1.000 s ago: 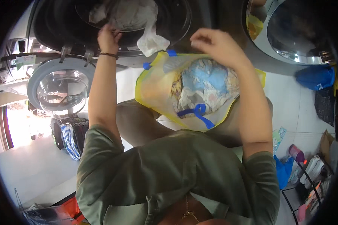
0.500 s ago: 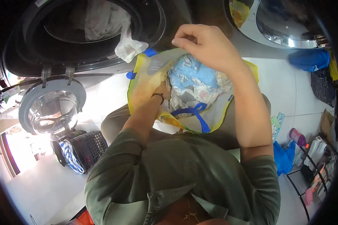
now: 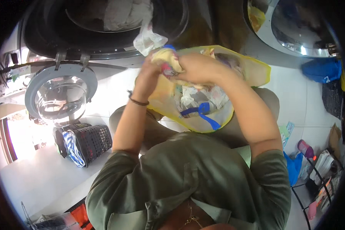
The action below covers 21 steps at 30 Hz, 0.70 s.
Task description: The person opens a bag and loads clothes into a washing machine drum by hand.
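Observation:
Above the far left rim of a large yellow-edged laundry bag, my left hand and my right hand meet. Both are closed on a bunched piece of laundry, pale yellow with some pink; its exact kind is hidden in the folds. The bag stands between my knees with crumpled clothes inside, and a blue strap lies over its near side. Just beyond my hands, a white cloth hangs out of the open washing machine.
The machine's round glass door is swung out at the left. Below it is a black perforated basket with striped cloth. A second front loader is at the far right. Bottles and packages beside a wire rack lie along the right.
My left hand has come up out of the bag with the yellow and pink laundry. My right hand has come down and left to grip it too. The view has shifted slightly.

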Available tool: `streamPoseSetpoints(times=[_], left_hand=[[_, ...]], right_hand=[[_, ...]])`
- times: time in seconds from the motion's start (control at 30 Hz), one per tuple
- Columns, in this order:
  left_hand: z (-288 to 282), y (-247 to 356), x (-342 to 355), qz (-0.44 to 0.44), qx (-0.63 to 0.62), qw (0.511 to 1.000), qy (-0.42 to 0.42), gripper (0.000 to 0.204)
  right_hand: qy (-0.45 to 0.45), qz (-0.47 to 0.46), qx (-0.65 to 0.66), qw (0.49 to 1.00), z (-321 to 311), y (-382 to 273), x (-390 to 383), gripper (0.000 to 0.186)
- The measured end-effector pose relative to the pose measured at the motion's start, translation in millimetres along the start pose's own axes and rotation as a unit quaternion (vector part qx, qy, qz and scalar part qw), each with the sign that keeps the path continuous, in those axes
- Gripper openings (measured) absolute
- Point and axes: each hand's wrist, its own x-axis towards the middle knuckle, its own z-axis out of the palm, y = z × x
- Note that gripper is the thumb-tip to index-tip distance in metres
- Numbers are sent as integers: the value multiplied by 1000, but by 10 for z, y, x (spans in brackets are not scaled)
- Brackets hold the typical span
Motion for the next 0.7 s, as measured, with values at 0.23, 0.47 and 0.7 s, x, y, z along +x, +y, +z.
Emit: streamPoseSetpoints(times=[0.23,0.47,0.7], left_hand=[[-74,-131,-139,-169,293,921,-195,51],[-1011,1003,1031,83,122,911,384,33],[-223,-428,890,-333,221,840,-368,31]], right_hand=[[149,63,-21,987,-152,27,-39,51],[318,59,-156,933,-328,422,-316,43],[310,98,-199,925,-330,522,-478,37]])
